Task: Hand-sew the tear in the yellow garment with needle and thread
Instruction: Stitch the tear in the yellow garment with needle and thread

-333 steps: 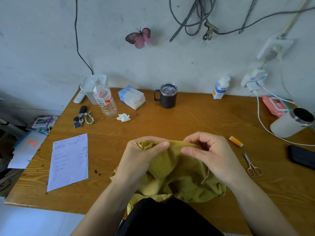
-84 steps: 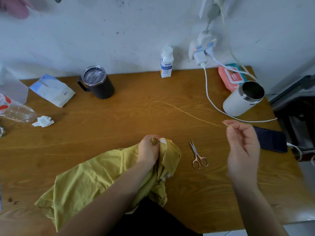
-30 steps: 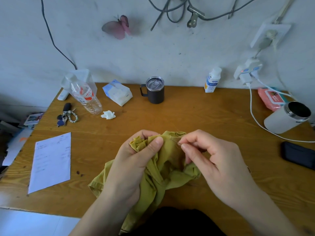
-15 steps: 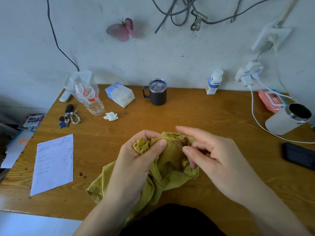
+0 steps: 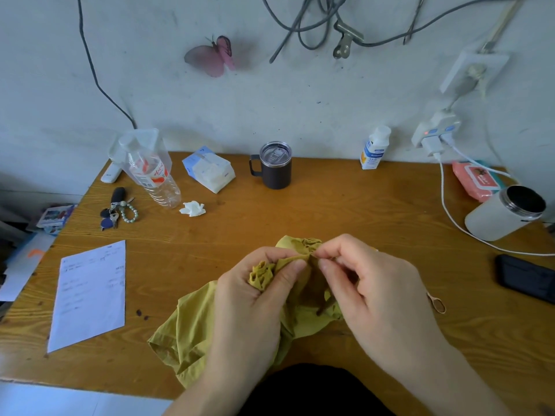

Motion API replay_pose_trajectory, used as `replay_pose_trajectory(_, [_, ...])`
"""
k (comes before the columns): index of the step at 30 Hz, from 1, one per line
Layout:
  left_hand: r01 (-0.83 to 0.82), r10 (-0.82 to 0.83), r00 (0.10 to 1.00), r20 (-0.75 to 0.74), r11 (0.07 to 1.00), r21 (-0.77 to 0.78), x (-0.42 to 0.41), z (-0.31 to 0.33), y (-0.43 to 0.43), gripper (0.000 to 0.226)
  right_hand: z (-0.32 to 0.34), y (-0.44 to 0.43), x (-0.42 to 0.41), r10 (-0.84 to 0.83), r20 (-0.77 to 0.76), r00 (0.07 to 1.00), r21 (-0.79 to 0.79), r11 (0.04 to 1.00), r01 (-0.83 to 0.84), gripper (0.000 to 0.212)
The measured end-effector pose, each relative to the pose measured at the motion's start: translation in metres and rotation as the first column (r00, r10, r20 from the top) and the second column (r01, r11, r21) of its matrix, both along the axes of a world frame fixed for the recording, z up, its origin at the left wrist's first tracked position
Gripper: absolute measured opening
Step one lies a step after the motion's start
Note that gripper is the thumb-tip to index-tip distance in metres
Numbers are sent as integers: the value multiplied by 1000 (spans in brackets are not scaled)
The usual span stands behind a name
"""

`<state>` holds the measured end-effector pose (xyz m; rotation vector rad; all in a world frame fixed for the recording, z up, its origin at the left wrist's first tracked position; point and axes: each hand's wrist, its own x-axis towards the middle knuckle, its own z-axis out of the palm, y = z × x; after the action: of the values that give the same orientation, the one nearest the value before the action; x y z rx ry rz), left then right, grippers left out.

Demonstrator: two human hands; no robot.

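Right hand point(image 5: 369, 289) is back in from where it was a couple of seconds ago, way out at the right of the frame drawing the thread long. Now it sits against the cloth just below centre frame, and the forefinger that was stretched out half a second back is curled in, thumb and forefinger tips pinched tight at the crest of the fold. Probably the needle's in there, but I can't make it out from my end, nor the thread. Left hand point(image 5: 258, 298) grips the bunched-up yellow garment point(image 5: 192, 328), thumb pressing the fold against the forefinger, with the rest of the fabric trailing to the lower left on the table point(image 5: 330, 211). Progress-wise I'd say we're mid-seam, a few stitches in and starting another. The tear itself is hidden, so no idea how much is left. Knotting off and snipping with the scissors point(image 5: 437, 303), peeking out just right of the right hand, aren't done yet.
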<state>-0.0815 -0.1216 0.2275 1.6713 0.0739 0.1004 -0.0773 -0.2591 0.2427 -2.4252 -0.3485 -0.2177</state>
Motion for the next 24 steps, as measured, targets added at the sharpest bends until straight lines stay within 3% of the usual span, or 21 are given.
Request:
replay_pose_trajectory(8, [6,-6,1000,21,1000,-13,-3,2,-6,17,-3,-2,-1,-6,31,1000,71,997,4,19])
replay_pose_trajectory(11, [-22,20,999,-34,999,-48,2,2,-1,24,0,-10,3,54,-53,997,197,980,-42,21])
replay_pose_trajectory(15, [53,-66,992,-107,991,-120,8,6,3,29,7,-21,9,143,-146,979,267,959,-100,14])
replay_pose_trajectory(20, [153,-218,951,-220,949,-275,15,11,9,18,11,-32,22,287,-340,895,404,905,-137,19])
replay_pose_trajectory(24, [178,-323,901,-290,885,-431,16,12,9,12,9,-34,25,389,-404,828,580,809,-96,16])
